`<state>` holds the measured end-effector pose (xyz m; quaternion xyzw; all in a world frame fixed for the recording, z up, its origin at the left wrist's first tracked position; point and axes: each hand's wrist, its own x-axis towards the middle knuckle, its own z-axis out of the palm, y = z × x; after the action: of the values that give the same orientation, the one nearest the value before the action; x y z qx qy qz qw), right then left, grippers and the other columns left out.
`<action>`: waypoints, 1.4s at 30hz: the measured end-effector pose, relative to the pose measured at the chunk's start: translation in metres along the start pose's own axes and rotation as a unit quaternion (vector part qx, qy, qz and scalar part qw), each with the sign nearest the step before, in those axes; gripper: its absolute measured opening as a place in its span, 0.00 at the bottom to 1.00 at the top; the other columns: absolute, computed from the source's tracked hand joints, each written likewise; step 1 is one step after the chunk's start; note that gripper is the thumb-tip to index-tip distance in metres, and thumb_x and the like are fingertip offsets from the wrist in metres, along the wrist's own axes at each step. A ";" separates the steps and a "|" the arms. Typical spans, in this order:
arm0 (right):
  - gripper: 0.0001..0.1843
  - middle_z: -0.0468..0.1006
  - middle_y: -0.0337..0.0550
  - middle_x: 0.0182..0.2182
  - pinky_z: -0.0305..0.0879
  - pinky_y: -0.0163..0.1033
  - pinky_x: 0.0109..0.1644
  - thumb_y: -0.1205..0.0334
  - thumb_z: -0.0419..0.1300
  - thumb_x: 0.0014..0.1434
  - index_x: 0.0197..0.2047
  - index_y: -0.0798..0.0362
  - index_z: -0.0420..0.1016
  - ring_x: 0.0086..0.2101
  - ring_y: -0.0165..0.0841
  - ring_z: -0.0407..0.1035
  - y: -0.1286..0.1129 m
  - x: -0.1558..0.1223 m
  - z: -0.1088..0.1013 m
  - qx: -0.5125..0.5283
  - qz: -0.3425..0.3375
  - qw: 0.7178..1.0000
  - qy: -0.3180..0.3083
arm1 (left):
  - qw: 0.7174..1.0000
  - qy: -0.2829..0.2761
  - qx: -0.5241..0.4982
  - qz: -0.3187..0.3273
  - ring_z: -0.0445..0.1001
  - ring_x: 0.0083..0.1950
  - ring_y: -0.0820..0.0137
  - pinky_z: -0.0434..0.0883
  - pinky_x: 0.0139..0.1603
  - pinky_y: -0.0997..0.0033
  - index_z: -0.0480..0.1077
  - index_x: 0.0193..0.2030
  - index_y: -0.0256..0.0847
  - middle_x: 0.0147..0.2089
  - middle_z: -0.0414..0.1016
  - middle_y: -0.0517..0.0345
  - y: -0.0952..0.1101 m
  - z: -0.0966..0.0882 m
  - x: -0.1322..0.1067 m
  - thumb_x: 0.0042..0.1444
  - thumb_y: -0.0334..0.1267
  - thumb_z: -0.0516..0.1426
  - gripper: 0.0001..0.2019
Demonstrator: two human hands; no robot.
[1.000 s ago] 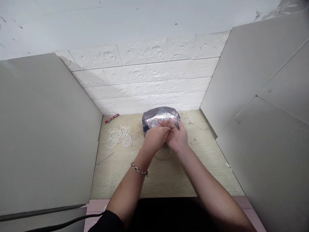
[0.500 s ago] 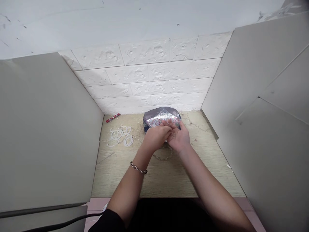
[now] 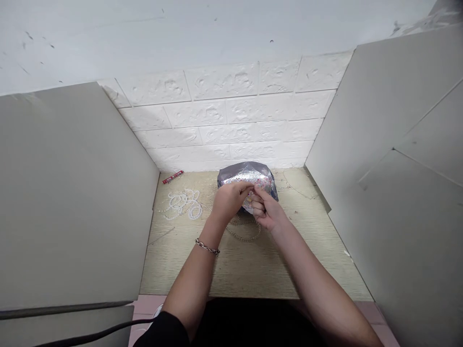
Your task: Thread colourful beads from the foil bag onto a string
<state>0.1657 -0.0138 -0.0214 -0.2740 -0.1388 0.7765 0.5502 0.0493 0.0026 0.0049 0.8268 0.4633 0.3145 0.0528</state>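
A shiny silver bag (image 3: pixel 241 174) full of small coloured beads stands at the back of the wooden desk (image 3: pixel 249 265). Both hands meet just in front of it. My left hand (image 3: pixel 228 200), with a chain bracelet on its wrist, pinches its fingertips together at the bag's mouth. My right hand (image 3: pixel 266 210) has its fingers curled and touches the left fingertips. What they pinch is too small to make out. A thin bead string (image 3: pixel 244 235) loops on the desk under the hands.
White bead strands (image 3: pixel 183 203) lie coiled at the left of the desk. A small red item (image 3: pixel 172 177) lies by the white brick wall. Grey boards (image 3: pixel 68 193) close in the desk on both sides. A dark cable (image 3: pixel 90 332) runs at bottom left.
Both hands have drawn slightly back from the bag, and their fingers have closed from a loose cupped pose into a pinch. The view has shifted a little.
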 end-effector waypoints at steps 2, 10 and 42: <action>0.10 0.46 0.24 0.11 0.32 0.22 0.08 0.62 0.59 0.45 0.24 0.54 0.59 0.11 0.16 0.36 -0.001 -0.001 0.000 -0.010 0.001 1.000 -0.006 | 1.000 0.008 -0.010 -0.004 0.69 0.31 0.75 0.61 0.30 0.78 0.70 0.37 0.44 0.32 0.74 0.60 -0.001 0.000 0.001 0.53 0.42 0.48 0.12; 0.10 0.49 0.24 0.11 0.33 0.23 0.08 0.62 0.60 0.44 0.28 0.55 0.63 0.11 0.16 0.36 -0.004 0.000 0.000 -0.015 -0.028 0.999 0.023 | 0.997 0.037 -0.064 -0.026 0.62 0.25 0.76 0.58 0.24 0.78 0.55 0.51 0.37 0.24 0.63 0.63 0.005 -0.004 -0.001 0.49 0.43 0.51 0.23; 0.11 0.46 0.24 0.12 0.33 0.22 0.08 0.64 0.60 0.44 0.31 0.54 0.64 0.11 0.16 0.35 -0.005 -0.004 0.003 0.001 -0.059 0.998 -0.021 | 0.996 0.040 -0.004 -0.075 0.61 0.20 0.79 0.53 0.21 0.79 0.72 0.36 0.45 0.19 0.68 0.62 0.015 -0.002 -0.003 0.50 0.43 0.49 0.13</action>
<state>0.1691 -0.0157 -0.0157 -0.2485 -0.1651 0.7485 0.5923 0.0583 -0.0085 0.0109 0.7764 0.5241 0.3447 0.0610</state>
